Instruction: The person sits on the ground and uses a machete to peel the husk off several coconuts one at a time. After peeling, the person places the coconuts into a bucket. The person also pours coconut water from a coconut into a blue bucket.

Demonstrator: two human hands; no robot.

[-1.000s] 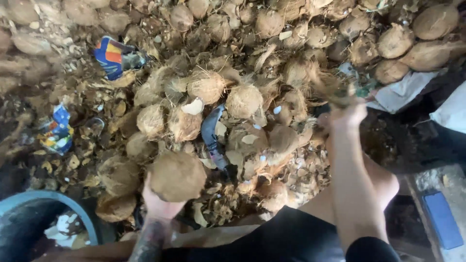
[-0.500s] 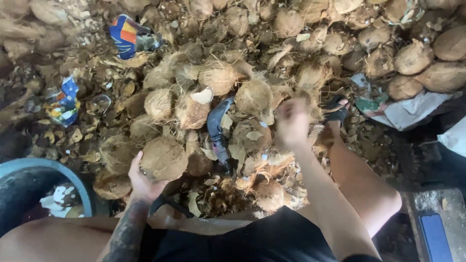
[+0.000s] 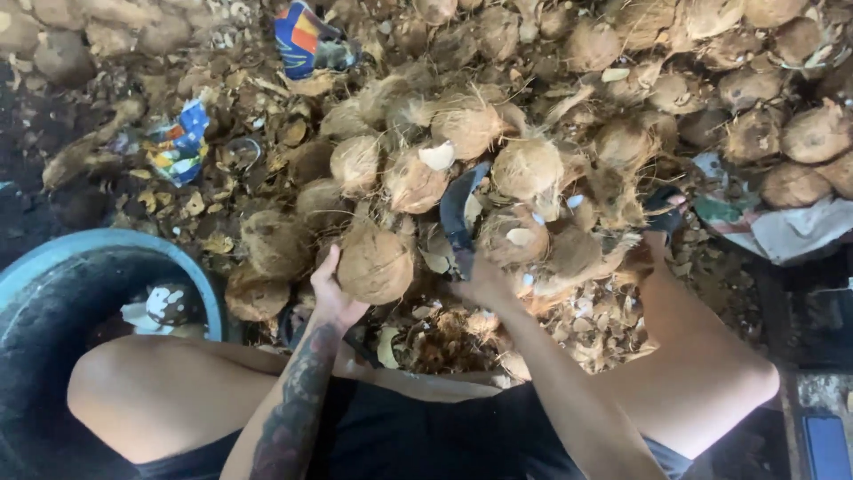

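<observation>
My left hand (image 3: 333, 298) grips a round brown husked coconut (image 3: 378, 264) from below, just in front of my knees. My right hand (image 3: 484, 283) is closed around the lower end of a dark curved blade (image 3: 455, 212) that points away from me among the coconuts. A heap of husked coconuts (image 3: 526, 167) lies right behind both hands, with husk fibres and shell chips around them.
A blue-rimmed dark tub (image 3: 80, 258) stands at the lower left beside my left knee. Colourful wrappers (image 3: 180, 142) lie among husk scraps at the upper left. A crumpled sack or cloth (image 3: 782, 227) lies on the right. More coconuts (image 3: 813, 133) fill the back.
My right hand came down from the far right of the pile to the curved blade. My left hand kept its coconut and lifted it slightly towards the middle.
</observation>
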